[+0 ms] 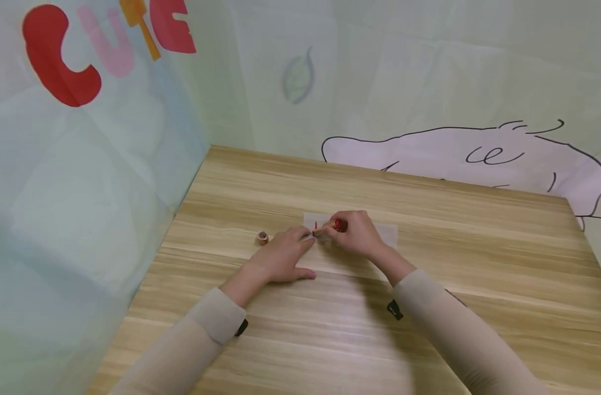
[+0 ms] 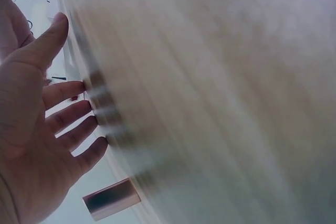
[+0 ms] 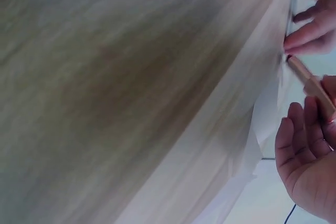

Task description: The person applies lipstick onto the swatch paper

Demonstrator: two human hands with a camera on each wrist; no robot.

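Note:
My right hand (image 1: 357, 233) pinches a copper-coloured lipstick (image 1: 322, 231) between thumb and fingers, low over a white strip of paper (image 1: 388, 235). The lipstick's red end is at my right fingers, and its dark base points left. A short red mark (image 1: 316, 225) shows on the paper. My left hand (image 1: 279, 257) lies palm down with fingers fairly straight, its fingertips at the paper's left part, close by the lipstick's base. In the right wrist view the lipstick (image 3: 300, 71) slants between both hands. An uncapped, hollow copper cap (image 1: 262, 238) sits left of my left hand.
The wood-grain table (image 1: 305, 340) extends around the paper. Behind it hangs a pale backdrop (image 1: 389, 71) with a drawn figure, and coloured letters decorate the left side. The cap (image 2: 113, 199) stands near the left little finger in the left wrist view.

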